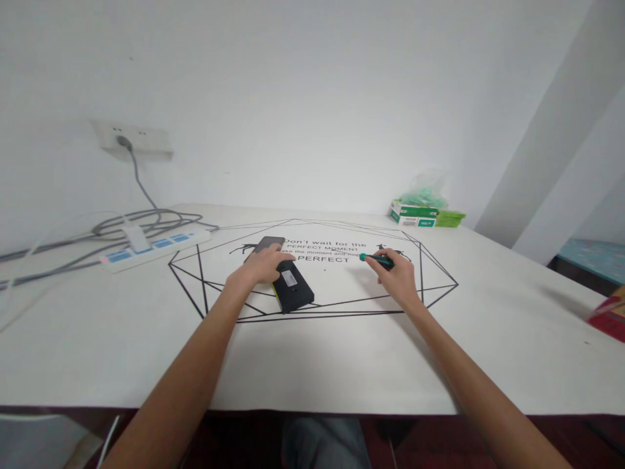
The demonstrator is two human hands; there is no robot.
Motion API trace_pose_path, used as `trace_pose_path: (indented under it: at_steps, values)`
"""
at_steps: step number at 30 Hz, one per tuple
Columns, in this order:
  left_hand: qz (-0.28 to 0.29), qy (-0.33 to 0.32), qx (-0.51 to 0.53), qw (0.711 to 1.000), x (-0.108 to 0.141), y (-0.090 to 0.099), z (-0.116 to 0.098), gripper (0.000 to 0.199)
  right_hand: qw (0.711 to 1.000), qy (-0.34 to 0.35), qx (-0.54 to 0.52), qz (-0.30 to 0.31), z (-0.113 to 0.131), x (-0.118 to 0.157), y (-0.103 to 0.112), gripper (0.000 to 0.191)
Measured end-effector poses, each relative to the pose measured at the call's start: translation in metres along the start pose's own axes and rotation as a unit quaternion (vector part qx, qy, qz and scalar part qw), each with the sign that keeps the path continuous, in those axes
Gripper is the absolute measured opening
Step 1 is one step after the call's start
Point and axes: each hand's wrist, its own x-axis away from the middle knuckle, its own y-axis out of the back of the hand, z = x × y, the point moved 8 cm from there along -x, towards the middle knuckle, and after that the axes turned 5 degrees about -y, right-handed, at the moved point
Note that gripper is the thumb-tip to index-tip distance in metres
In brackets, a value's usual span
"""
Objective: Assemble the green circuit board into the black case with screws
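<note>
My left hand (266,264) lies across a flat black case (293,290) on the white table, its fingers over the far part and the thumb stretched to the right. The case bears a small white label and a yellow strip on its left side. Past my fingers shows a dark grey flat piece (271,240); whether it belongs to the case is hidden. To the right, my right hand (398,273) is closed around the green-and-black handle of a screwdriver (378,260), held just above the table and pointing left. Its thin shaft is hard to make out.
A white power strip (156,250) with grey cables (122,225) lies at the left, below a wall socket (131,139). Green-and-white boxes (414,213) with a plastic bag (427,190) stand at the back right. A red box (610,318) sits at the right edge.
</note>
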Motion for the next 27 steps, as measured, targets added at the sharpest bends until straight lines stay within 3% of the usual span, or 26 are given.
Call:
trace_pose_path:
  at_steps: [3,5,12,21,24,27]
  values:
    - [0.081,-0.005,0.016,0.997,0.005,-0.012,-0.004,0.086,1.000,0.000,0.002,0.002,0.000,0.000,0.001,0.037]
    - [0.101,-0.019,0.016,0.995,0.006,-0.017,-0.011,0.089,1.000,-0.005,-0.001,0.004,0.000,0.000,0.001,0.038]
    - [0.076,-0.121,-0.013,0.990,0.005,-0.017,-0.042,0.073,1.000,-0.019,-0.016,-0.001,-0.001,-0.001,0.003,0.035]
    - [0.052,-0.131,-0.035,0.989,0.009,-0.004,-0.047,0.058,0.999,-0.040,-0.018,-0.012,-0.007,-0.004,0.012,0.038]
    - [0.071,-0.120,-0.007,0.990,0.009,-0.005,-0.043,0.062,0.999,-0.040,-0.014,-0.011,-0.006,-0.004,0.013,0.037]
    - [0.079,-0.157,0.068,0.982,0.010,-0.007,-0.050,0.075,0.999,-0.044,-0.011,-0.009,-0.007,-0.004,0.012,0.035]
